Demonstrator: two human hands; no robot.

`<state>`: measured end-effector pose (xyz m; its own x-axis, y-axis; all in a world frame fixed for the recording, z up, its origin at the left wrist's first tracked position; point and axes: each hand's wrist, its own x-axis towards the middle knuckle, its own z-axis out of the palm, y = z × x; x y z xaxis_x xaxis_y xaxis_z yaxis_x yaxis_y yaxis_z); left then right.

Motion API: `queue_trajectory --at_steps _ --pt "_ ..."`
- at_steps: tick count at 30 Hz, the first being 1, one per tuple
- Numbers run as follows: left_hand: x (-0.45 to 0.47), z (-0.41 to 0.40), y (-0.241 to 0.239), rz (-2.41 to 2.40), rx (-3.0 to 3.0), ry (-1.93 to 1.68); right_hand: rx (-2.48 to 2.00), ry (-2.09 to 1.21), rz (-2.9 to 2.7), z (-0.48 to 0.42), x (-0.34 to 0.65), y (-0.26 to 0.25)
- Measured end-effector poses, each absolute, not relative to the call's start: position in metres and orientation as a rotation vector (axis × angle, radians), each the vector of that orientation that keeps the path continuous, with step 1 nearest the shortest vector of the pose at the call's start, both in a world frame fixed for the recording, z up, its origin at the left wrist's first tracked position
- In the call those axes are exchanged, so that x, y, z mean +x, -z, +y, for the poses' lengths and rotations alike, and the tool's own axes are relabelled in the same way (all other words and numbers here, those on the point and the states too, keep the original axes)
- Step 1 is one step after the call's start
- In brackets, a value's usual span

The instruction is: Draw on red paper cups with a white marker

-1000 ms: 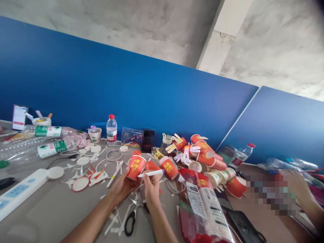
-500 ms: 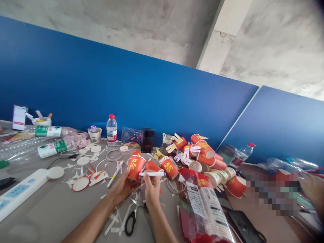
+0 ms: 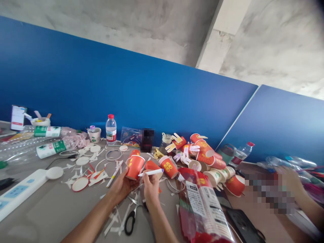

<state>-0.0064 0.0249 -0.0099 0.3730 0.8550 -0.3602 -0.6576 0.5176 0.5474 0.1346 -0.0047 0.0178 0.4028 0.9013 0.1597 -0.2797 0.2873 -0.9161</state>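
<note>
My left hand is wrapped round a red paper cup with yellow print, its rim up and slightly tilted. In my right hand is a white marker with a purple end; its left tip is at the cup's right side, and I cannot tell whether it touches. Another red cup shows behind the held one. Just right of the marker leans a stack of red cups. Scissors with black handles lie beneath my hands among white paper strips. Left of my left hand rests a yellow-and-white marker.
A heap of red cups with paper pieces stands to the right, behind a plastic bag of cups. A power strip, paper scraps and plastic bottles spread leftward. Another person's hand is at far right.
The held cup has turned, so its yellow print now sits toward the left and plain red faces me. The marker tilts more, its right end higher. At far right, the other person's hand moved left.
</note>
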Motion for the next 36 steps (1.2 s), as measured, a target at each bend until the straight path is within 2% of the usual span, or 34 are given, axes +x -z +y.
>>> queue_trajectory --at_steps 27,36 --pt "-0.008 0.025 0.015 0.631 0.351 -0.961 -0.947 -0.88 -0.781 -0.008 0.14 -0.018" --pt "-0.002 0.019 0.007 0.654 0.348 -1.052 -0.93 -0.93 -0.898 -0.01 0.136 -0.019"
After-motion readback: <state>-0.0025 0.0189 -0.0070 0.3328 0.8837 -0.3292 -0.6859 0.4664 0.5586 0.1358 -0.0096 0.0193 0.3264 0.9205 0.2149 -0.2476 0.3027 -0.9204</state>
